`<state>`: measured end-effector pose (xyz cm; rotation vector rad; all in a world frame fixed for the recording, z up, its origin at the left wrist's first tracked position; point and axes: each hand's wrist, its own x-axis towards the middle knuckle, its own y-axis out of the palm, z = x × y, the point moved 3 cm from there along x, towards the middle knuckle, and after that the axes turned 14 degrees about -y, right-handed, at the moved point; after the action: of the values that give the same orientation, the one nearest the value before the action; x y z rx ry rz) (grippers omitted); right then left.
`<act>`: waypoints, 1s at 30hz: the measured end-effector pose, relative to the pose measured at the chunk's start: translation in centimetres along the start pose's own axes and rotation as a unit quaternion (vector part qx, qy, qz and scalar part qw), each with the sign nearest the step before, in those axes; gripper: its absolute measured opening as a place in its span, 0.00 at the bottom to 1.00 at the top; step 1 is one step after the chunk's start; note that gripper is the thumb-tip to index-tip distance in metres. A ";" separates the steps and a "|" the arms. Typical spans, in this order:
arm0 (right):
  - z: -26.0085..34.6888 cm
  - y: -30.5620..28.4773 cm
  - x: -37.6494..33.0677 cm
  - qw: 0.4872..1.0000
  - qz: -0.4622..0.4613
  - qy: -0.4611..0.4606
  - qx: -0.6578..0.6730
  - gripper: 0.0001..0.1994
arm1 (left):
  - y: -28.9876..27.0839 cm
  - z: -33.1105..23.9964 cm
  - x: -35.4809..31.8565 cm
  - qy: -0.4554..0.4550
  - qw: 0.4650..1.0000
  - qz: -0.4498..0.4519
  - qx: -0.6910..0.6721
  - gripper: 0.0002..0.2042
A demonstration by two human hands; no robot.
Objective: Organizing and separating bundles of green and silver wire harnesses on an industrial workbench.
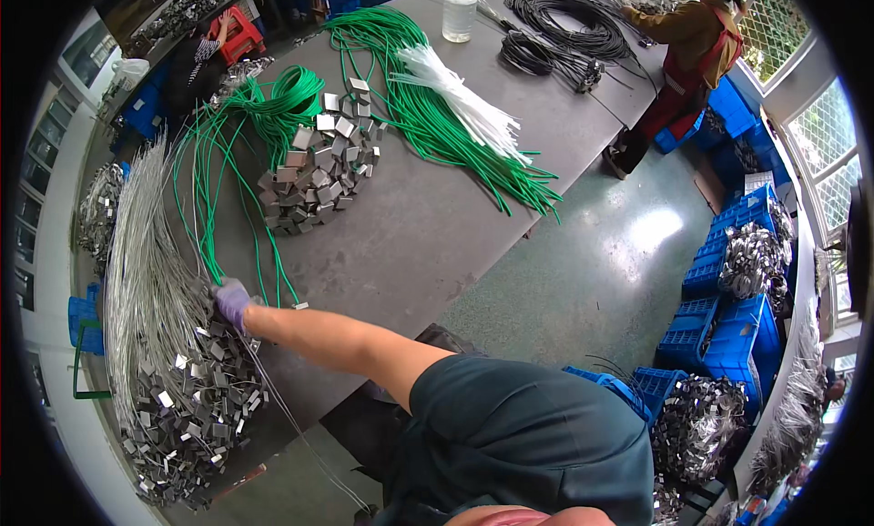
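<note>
Fingers of the one hand (232, 300) in view, gloved, close around green cables (208, 212) whose long axis runs straight away from it up the counter (428, 235); bare wires with metal tags (187, 399) lie just beneath.

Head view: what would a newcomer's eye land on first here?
Probably the bright green cables fanned across the grey table, with a pile of small metal clips beside them. Nearer, a gloved hand reaches into a second heap of metal clips on silvery wires at the table's left edge.
</note>
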<state>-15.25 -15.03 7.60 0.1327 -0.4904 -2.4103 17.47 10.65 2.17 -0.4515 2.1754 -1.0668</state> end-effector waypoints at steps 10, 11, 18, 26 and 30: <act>-1.4 2.9 -9.9 0.974 0.003 0.106 0.199 0.09 | 4.4 6.2 4.7 -0.017 0.999 0.013 -0.027 0.14; -1.6 3.5 -9.6 0.950 0.000 0.160 0.270 0.08 | 4.7 6.9 4.2 -0.032 0.999 0.009 -0.031 0.14; 0.2 -1.7 -0.4 0.969 0.094 -0.147 -0.176 0.04 | 8.6 9.2 -14.5 -0.305 0.928 -0.022 -0.212 0.14; 3.6 -1.2 -6.9 0.965 0.006 0.137 0.223 0.07 | -2.1 -1.8 -6.3 -0.251 0.807 -0.017 -0.533 0.13; 5.3 -3.5 -3.0 0.971 0.024 0.071 0.226 0.07 | 0.7 -0.2 -7.0 -0.180 0.798 -0.008 -0.576 0.15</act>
<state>-16.19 -9.02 11.10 0.4805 -0.9566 -2.1847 22.32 15.07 4.60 -1.0804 2.2113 0.4799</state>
